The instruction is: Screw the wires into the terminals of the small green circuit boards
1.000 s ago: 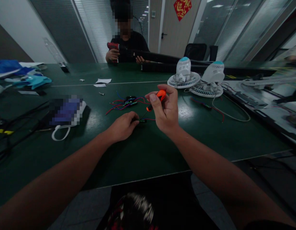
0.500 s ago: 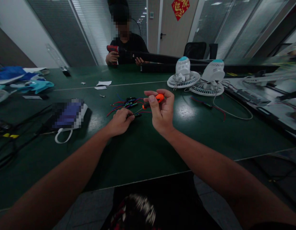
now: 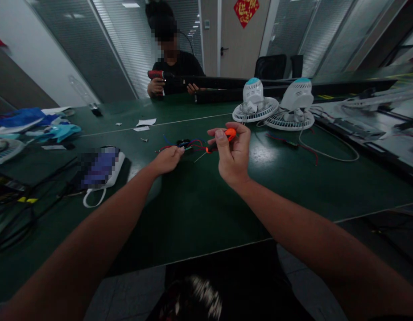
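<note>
In my right hand [image 3: 233, 154] is a screwdriver [image 3: 230, 134] with an orange and black handle. Its thin shaft slants down to the left, and the tip stands apart from the parts near my other hand. My left hand [image 3: 169, 159] pinches a small circuit board [image 3: 187, 148] between thumb and fingers, just above the green table [image 3: 200, 214]. Red and blue wires [image 3: 197, 142] run around that board, and a dark piece [image 3: 183, 141] lies right behind it. My fingers hide part of the board.
Two white fan heads [image 3: 255, 104] stand at the back right, near another wired board [image 3: 291, 143]. A phone-like device [image 3: 101, 167] and black cables [image 3: 32, 214] lie to the left. Paper scraps [image 3: 146, 122] are beyond my left hand. Across the table a person [image 3: 179, 64] holds a red drill [image 3: 155, 75].
My left hand has lifted slightly away and now pinches a board near the wire cluster. The screwdriver tip has come away from the left fingers as my right hand shifted right.
</note>
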### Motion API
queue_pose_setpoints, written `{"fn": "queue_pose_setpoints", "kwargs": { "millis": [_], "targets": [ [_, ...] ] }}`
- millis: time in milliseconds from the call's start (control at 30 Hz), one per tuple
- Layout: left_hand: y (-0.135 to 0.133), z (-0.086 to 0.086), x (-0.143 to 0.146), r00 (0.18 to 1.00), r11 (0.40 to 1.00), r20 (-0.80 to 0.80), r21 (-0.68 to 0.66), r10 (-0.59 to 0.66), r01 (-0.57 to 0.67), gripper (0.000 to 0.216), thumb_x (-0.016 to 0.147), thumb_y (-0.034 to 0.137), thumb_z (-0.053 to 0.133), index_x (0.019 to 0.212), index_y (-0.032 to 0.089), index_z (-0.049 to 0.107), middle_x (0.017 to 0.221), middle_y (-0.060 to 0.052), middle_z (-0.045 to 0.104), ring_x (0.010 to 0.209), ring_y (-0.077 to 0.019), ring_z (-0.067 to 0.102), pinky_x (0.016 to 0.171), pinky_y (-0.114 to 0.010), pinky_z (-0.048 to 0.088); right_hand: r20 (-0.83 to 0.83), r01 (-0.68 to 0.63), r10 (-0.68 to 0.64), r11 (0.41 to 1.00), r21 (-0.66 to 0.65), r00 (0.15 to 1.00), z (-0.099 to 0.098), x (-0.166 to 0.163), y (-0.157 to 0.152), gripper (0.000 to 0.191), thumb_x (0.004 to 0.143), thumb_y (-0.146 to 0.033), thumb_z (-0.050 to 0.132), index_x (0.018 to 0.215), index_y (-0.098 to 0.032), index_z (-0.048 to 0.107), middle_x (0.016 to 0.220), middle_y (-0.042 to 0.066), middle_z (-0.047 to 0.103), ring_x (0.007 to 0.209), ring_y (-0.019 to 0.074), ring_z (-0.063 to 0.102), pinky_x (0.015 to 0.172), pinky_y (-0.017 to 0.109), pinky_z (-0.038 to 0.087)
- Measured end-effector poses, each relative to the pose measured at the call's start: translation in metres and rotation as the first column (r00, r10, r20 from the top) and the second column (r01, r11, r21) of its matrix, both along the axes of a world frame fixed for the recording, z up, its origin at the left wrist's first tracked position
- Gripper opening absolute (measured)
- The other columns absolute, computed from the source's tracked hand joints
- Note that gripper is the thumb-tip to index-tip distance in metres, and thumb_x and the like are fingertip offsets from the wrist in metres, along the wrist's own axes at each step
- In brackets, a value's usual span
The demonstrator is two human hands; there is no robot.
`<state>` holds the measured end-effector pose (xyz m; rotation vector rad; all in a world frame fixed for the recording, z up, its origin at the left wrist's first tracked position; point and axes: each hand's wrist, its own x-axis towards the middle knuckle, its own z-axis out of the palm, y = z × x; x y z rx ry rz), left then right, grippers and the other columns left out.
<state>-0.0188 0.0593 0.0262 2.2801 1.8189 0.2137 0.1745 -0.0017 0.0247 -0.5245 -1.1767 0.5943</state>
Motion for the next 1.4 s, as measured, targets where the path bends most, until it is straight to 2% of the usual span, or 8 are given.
{"fn": "queue_pose_setpoints", "kwargs": {
  "millis": [100,267,400,500,733,967,1200,1400],
  "targets": [
    [0.009,0.003,0.008,0.995,1.000,-0.092,0.001,0.031,-0.031,0.049,0.098,0.040,0.025,0.089,0.016,0.066,0.084,-0.013,0.070,0.084,-0.0253,0.066,0.076,-0.034,0.047,0.038,0.019,-0.019,1.000,0.003,0.999,-0.002,0.001,0.001,0.028,0.093,-0.040,0.057,0.110,-0.027,0.039,0.093,-0.002,0.066,0.073,0.0087,0.066,0.070,0.027,0.057],
    [0.011,0.003,0.016,0.966,0.992,-0.232,0.075,0.114,-0.099,0.054,0.094,0.051,0.031,0.105,0.012,0.067,0.105,-0.024,0.068,0.098,-0.0415,0.064,0.081,-0.051,0.046,0.053,-0.012,0.014,0.999,-0.036,0.998,-0.004,0.001,0.001,0.028,0.093,-0.039,0.057,0.110,-0.026,0.040,0.093,-0.002,0.067,0.072,0.0079,0.066,0.068,0.025,0.057],
    [0.002,0.001,0.015,0.954,0.965,-0.239,0.229,0.180,-0.125,0.051,0.094,0.051,0.034,0.105,0.013,0.067,0.106,-0.023,0.067,0.100,-0.0404,0.062,0.082,-0.052,0.046,0.029,-0.046,0.048,0.997,-0.068,0.998,-0.003,0.001,0.001,0.029,0.091,-0.040,0.059,0.109,-0.025,0.042,0.089,-0.003,0.068,0.070,0.0073,0.066,0.065,0.023,0.057],
    [-0.006,-0.003,0.011,0.983,0.924,-0.156,0.381,0.094,-0.028,0.044,0.094,0.046,0.038,0.109,0.015,0.065,0.116,-0.020,0.062,0.111,-0.0374,0.056,0.090,-0.052,0.042,0.030,-0.050,0.053,0.995,-0.089,0.998,-0.003,0.002,0.001,0.031,0.090,-0.042,0.060,0.108,-0.025,0.042,0.088,-0.003,0.067,0.070,0.0071,0.066,0.063,0.022,0.056],
    [-0.006,-0.011,0.003,0.987,0.959,-0.162,0.277,-0.016,0.061,0.046,0.091,0.050,0.047,0.124,0.022,0.062,0.129,-0.013,0.058,0.117,-0.0351,0.049,0.095,-0.049,0.037,0.073,-0.033,0.041,0.993,-0.109,0.996,-0.006,0.004,0.003,0.031,0.090,-0.043,0.059,0.109,-0.025,0.041,0.087,-0.003,0.067,0.069,0.0071,0.066,0.058,0.021,0.055],
    [-0.002,-0.012,0.013,0.985,0.938,-0.166,0.334,-0.043,0.097,0.035,0.095,0.035,0.042,0.116,0.018,0.065,0.121,-0.015,0.059,0.115,-0.0344,0.048,0.097,-0.048,0.034,0.089,-0.033,0.045,0.990,-0.133,0.995,-0.009,0.004,0.004,0.031,0.090,-0.043,0.060,0.109,-0.025,0.042,0.085,-0.004,0.068,0.065,0.0070,0.065,0.059,0.021,0.055],
    [-0.001,-0.013,0.012,0.999,0.920,0.043,0.389,0.030,-0.045,0.034,0.095,0.033,0.042,0.116,0.017,0.063,0.122,-0.015,0.060,0.116,-0.0339,0.050,0.097,-0.051,0.036,0.061,0.002,0.007,0.990,-0.142,0.998,-0.012,0.004,0.009,0.034,0.087,-0.042,0.063,0.108,-0.026,0.041,0.091,-0.002,0.069,0.073,0.0088,0.067,0.068,0.025,0.057],
    [0.014,-0.022,-0.001,0.988,0.959,0.139,0.267,0.062,-0.097,0.033,0.093,0.035,0.043,0.108,0.016,0.067,0.122,-0.015,0.060,0.114,-0.0321,0.051,0.099,-0.052,0.040,0.026,-0.012,0.015,0.994,-0.107,1.000,-0.019,0.005,0.019,0.037,0.081,-0.033,0.071,0.102,-0.027,0.040,0.106,0.001,0.068,0.094,0.0122,0.069,0.087,0.033,0.057]
  ]
}}
